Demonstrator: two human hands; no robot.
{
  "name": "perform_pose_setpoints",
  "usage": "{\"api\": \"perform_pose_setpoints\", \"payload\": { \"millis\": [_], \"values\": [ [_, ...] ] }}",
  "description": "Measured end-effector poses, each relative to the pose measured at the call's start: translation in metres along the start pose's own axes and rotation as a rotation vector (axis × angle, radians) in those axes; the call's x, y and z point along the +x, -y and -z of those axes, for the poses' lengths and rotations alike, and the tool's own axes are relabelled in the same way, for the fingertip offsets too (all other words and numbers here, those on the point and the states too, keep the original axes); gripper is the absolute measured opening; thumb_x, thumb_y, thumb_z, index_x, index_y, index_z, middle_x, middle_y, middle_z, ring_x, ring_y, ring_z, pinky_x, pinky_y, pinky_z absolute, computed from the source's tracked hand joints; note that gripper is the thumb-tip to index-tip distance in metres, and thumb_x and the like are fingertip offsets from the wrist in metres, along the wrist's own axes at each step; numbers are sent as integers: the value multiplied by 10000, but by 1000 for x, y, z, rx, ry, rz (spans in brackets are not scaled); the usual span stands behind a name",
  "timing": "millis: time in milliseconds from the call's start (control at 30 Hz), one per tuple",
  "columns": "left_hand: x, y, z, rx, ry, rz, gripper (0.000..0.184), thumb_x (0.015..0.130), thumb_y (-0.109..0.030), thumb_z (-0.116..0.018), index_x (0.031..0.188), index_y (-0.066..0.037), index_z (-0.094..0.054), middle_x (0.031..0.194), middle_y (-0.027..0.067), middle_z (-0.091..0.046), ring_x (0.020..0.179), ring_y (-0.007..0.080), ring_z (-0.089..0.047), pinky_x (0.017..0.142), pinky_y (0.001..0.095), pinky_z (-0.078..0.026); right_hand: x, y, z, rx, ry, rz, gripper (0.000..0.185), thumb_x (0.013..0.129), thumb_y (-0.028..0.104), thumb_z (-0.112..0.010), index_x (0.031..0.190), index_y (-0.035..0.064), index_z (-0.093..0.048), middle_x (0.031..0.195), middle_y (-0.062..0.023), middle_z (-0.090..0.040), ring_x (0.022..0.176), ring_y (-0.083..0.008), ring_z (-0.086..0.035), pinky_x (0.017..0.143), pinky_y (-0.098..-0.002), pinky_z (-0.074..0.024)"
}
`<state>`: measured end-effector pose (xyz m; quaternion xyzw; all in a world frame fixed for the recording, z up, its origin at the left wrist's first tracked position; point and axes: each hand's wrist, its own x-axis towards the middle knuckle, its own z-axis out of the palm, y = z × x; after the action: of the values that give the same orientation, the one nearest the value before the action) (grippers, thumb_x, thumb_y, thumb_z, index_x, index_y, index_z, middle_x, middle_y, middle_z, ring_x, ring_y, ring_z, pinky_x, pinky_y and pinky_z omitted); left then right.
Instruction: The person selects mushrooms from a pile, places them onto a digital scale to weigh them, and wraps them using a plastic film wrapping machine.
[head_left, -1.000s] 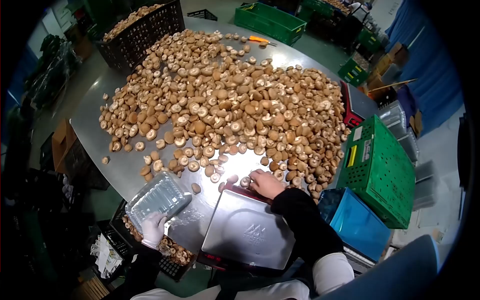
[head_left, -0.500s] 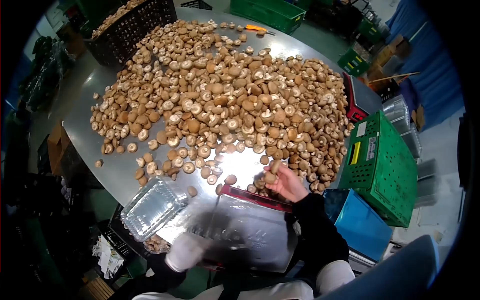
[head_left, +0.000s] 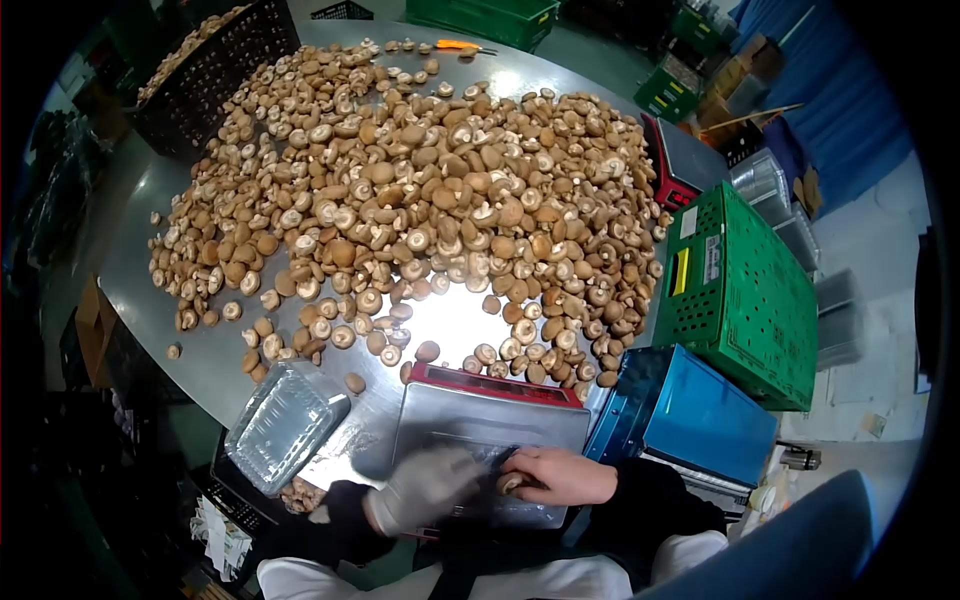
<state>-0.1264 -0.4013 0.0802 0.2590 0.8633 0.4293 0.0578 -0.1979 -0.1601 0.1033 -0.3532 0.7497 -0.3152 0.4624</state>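
My right hand (head_left: 560, 475), bare, is closed around a mushroom (head_left: 513, 482) over the metal plate of the scale (head_left: 490, 415). Beside it, to the left, my left hand (head_left: 428, 488) in a white glove is blurred by motion over the scale's left part; its fingers cannot be made out. A clear plastic tray (head_left: 285, 425) lies at the table's near left edge, touched by neither hand. Beyond the scale spreads a large heap of brown mushrooms (head_left: 430, 190), with a few loose ones close to the scale's red rim.
A blue bin (head_left: 710, 420) and a green crate (head_left: 765, 300) stand at the right, near a second scale (head_left: 690, 160). A black crate (head_left: 215, 85) of mushrooms is at the back left. An orange-handled tool (head_left: 457, 44) lies at the table's far edge.
My left hand has let go of the clear tray and moved right over the scale. My right hand has come back from the heap's near edge to the scale with a mushroom.
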Motion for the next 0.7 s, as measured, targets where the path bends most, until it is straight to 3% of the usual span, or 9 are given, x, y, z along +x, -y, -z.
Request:
{"api": "perform_pose_setpoints", "payload": {
  "millis": [100, 200, 267, 367, 500, 567, 633, 700],
  "values": [
    [30, 49, 40, 194, -85, 239, 186, 828, -106, -628, 1012, -90, -618, 894, 122, -588, 815, 315, -596, 702, 391, -493, 6, -6, 19, -37, -52, 56, 389, 869, 268, -607, 1131, -9, -531, 1038, -169, -564, 931, -321, -595, 799, -392, -485],
    [56, 109, 46, 176, -12, 438, 269, 867, -185, -572, 1112, -74, -583, 1038, 141, -567, 921, 350, -588, 764, 404, -490, 38, -20, 63, -73, -326, -49, 197, 855, 205, -589, 938, 29, -618, 865, -143, -630, 836, -307, -619, 714, -391, -491],
    [66, 151, 25, 264, 61, 464, 350, 834, -213, -604, 1162, -96, -577, 1067, 158, -557, 931, 354, -591, 795, 414, -490, 70, -56, 72, -220, -509, -39, 154, 840, 154, -578, 903, 18, -613, 797, -157, -634, 756, -332, -628, 674, -420, -494],
    [84, 173, 9, 442, 254, 493, 420, 779, -244, -645, 1180, -139, -581, 1038, 165, -556, 934, 339, -601, 785, 422, -498, 113, -98, 60, -553, -517, -59, 139, 770, 87, -598, 900, 46, -626, 827, -142, -627, 785, -338, -620, 691, -423, -497],
    [99, 180, -2, 574, 408, 526, 353, 749, -265, -660, 1078, -144, -616, 994, 124, -572, 862, 324, -626, 747, 419, -509, 138, -133, 43, -706, -475, 20, 157, 738, 63, -604, 893, 66, -627, 886, -124, -614, 859, -332, -594, 717, -408, -498],
    [95, 186, 1, 565, 446, 478, 290, 759, -281, -658, 1008, -135, -629, 965, 114, -609, 837, 333, -632, 720, 424, -510, 136, -122, 55, -768, -408, -111, 164, 758, 62, -573, 911, 86, -628, 930, -107, -601, 914, -328, -562, 737, -392, -498],
    [87, 189, 8, 362, 202, 430, 278, 801, -297, -642, 1009, -112, -632, 951, 123, -641, 860, 341, -634, 714, 415, -512, 135, -111, 57, -678, -420, -208, 208, 797, 70, -534, 984, 110, -617, 955, -98, -595, 926, -335, -554, 730, -398, -498],
    [79, 194, 18, -220, 45, 558, 316, 878, -270, -570, 1131, -80, -573, 1000, 107, -651, 827, 260, -661, 717, 333, -536, 133, -109, 53, -693, -441, -84, 251, 824, 84, -515, 1056, 142, -589, 976, -105, -577, 939, -329, -546, 722, -417, -491]
  ]
}}
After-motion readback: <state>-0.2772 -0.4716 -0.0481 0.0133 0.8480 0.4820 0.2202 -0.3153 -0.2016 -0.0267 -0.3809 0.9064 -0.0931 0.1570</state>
